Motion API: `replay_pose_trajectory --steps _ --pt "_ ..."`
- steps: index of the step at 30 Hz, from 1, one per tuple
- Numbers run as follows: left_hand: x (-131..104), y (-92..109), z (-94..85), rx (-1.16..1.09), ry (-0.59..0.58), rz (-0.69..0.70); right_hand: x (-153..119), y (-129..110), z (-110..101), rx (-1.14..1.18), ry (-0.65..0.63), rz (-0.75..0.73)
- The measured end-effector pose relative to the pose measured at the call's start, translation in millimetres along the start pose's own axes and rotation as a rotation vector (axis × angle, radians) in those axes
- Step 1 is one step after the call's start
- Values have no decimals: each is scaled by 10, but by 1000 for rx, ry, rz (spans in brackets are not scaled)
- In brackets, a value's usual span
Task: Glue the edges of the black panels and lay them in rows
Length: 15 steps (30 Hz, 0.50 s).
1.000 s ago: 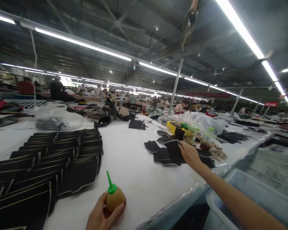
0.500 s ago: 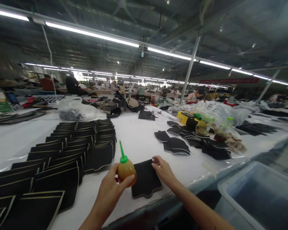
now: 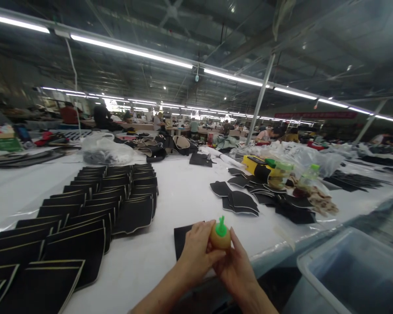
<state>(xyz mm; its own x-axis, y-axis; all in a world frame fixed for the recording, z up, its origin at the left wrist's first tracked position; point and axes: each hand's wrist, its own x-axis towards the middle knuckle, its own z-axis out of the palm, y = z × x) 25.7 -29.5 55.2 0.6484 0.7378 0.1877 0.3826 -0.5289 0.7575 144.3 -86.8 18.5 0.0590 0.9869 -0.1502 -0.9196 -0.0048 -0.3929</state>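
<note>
A round squeeze bottle [image 3: 221,240] with amber contents and a green nozzle is in both my hands, its nozzle pointing up. My left hand [image 3: 195,249] is closed round its left side. From the right and below, my right hand [image 3: 237,266] also wraps the bottle. Under my left hand lies a flat black panel [image 3: 179,237], mostly hidden by that hand and forearm. Left of it, rows of overlapping black panels [image 3: 134,216] with pale edges are spread over the white table [image 3: 170,198].
Loose black pieces [image 3: 240,201] lie beyond my hands, near a yellow box [image 3: 251,163] and a green-lidded jar [image 3: 280,174]. A crumpled cloth [image 3: 322,201] sits to their right. Below the table's edge at right stands a translucent bin [image 3: 334,279].
My left hand has brought the bottle right, in front of the black panel. My right hand has left the panel's far corner and now grips the bottle too.
</note>
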Motion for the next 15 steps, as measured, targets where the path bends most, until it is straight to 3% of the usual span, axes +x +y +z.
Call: replay_pose_trajectory --steps 4,6,8,12,15 --pt "-83 -121 235 256 -130 -146 -56 -289 -148 148 235 -196" --pt "-138 -192 326 350 -162 -180 -111 -446 -199 154 283 -273" --pt "-182 -249 342 393 -191 -118 -164 -572 -235 117 278 -312" --pt "-231 -345 130 401 -271 50 -211 -702 -275 20 241 -367" --pt "-248 -419 -87 413 -299 75 -205 -713 -273 -20 240 -430"
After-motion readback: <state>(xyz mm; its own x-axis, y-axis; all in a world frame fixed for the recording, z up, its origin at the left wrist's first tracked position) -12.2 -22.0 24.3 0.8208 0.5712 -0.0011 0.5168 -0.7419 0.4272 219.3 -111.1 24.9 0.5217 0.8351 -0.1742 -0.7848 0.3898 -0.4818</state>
